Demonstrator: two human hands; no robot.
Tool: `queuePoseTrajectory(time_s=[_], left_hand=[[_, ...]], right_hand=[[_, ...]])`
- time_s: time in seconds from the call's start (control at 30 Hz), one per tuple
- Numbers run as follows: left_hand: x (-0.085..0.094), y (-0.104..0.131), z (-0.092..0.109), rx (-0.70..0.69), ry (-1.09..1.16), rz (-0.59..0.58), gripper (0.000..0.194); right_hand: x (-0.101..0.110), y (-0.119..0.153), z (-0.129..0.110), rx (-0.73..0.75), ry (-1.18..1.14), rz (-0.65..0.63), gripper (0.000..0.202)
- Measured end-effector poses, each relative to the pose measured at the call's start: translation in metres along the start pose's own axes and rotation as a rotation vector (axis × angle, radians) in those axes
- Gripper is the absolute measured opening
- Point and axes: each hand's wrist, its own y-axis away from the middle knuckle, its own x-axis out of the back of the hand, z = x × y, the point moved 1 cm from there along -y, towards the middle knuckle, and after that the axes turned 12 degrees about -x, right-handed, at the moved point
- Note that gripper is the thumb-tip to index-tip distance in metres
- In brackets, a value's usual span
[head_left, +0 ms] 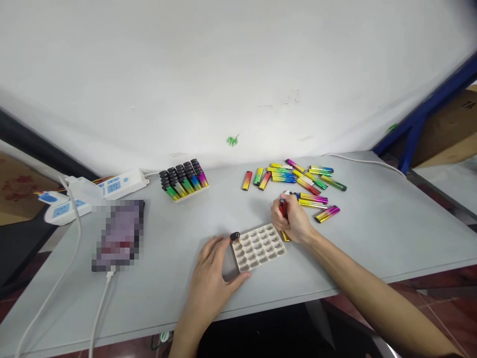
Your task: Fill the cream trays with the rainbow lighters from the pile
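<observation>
A single head-worn camera looks forward and down — grey table (216,209) close below, white wall (223,84) straight ahead.

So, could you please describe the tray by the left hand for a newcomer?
On the grey table, look between the left hand and the right hand. There, the pale tray shows mostly bare pockets, unlike the lighter-filled tray near the wall.

The person's left hand (209,279) and right hand (297,220) are bare, as are both slender forearms (357,279); apparently plain black clothing (268,334) shows below.
</observation>
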Motion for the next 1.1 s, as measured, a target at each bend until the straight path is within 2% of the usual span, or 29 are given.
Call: queuePoseTrajectory(time_s=[0.3, 0.63, 0.77, 0.9, 0.97, 1.1], left_hand=[[0.000, 0.000, 0.000, 0.002, -0.001, 0.023, 0.068], [0.000, 0.000, 0.001, -0.001, -0.004, 0.013, 0.069], [0.000, 0.000, 0.001, 0.018, 0.010, -0.001, 0.069], [0.000, -0.001, 0.001, 0.010, 0.012, 0.010, 0.070], [0.000, -0.001, 0.001, 0.006, 0.012, 0.015, 0.070], [0.000, -0.001, 0.001, 0.022, 0.014, 0.019, 0.069]], right_hand=[[-0.002, 0.003, -0.004, 0.025, -0.028, -0.001, 0.054], [-0.002, 0.002, -0.003, 0.016, 0.004, 0.056, 0.051], [-0.003, 0.004, -0.001, 0.115, 0.097, 0.015, 0.046], [-0.006, 0.010, -0.003, 0.205, 0.412, -0.005, 0.033], [-0.009, 0.013, -0.005, 0.241, 0.540, -0.067, 0.024], [-0.012, 0.016, -0.003, 0.178, 0.470, -0.194, 0.027]])
